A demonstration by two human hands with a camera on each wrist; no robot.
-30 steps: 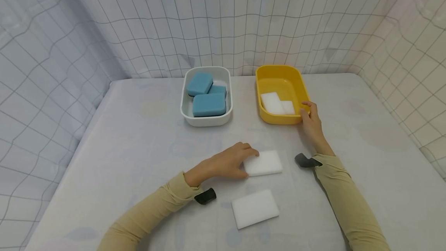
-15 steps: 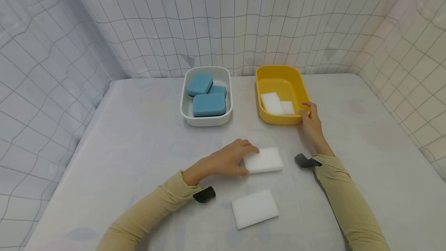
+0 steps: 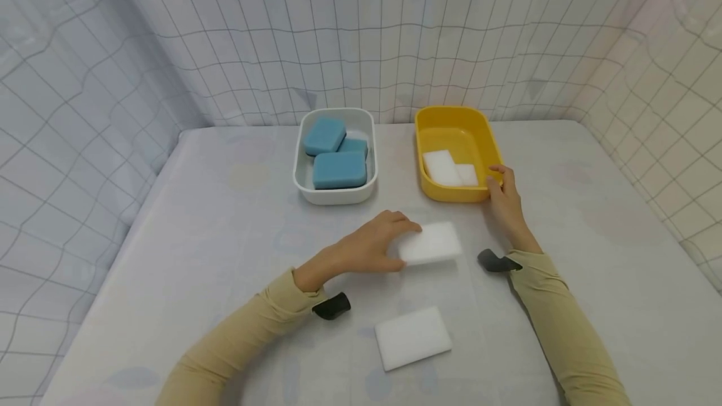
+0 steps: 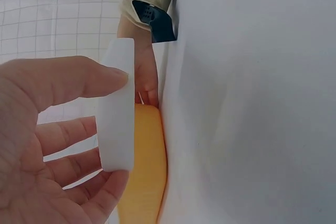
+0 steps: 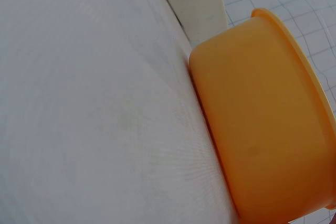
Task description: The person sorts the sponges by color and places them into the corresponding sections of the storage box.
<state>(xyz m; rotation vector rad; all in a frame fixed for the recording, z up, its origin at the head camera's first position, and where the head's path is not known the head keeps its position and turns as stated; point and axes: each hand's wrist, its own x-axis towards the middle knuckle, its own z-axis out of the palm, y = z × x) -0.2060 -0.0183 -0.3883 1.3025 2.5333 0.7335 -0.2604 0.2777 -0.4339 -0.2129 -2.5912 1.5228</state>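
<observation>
My left hand (image 3: 372, 246) pinches a white sponge pad (image 3: 433, 243) between thumb and fingers, holding it raised over the table with a shadow beneath. In the left wrist view the thumb lies on one side of the pad (image 4: 116, 124) and fingertips on the other. A second white sponge pad (image 3: 413, 338) lies flat on the table nearer the person. At the back right, my right hand (image 3: 507, 205) grips the near right corner of a yellow tub (image 3: 454, 195). Two white sponge pads (image 3: 442, 168) rest inside it. The right wrist view shows the tub's outer wall (image 5: 262, 114).
A white tub (image 3: 337, 197) stands left of the yellow one, with several blue sponges (image 3: 340, 170) inside. Grid-patterned curtain (image 3: 378, 36) surrounds the white-covered table (image 3: 225, 224) at the back and sides.
My left hand has lifted the white sponge pad off the table and moved it away from the person, toward the tubs. The right hand stays on the yellow tub.
</observation>
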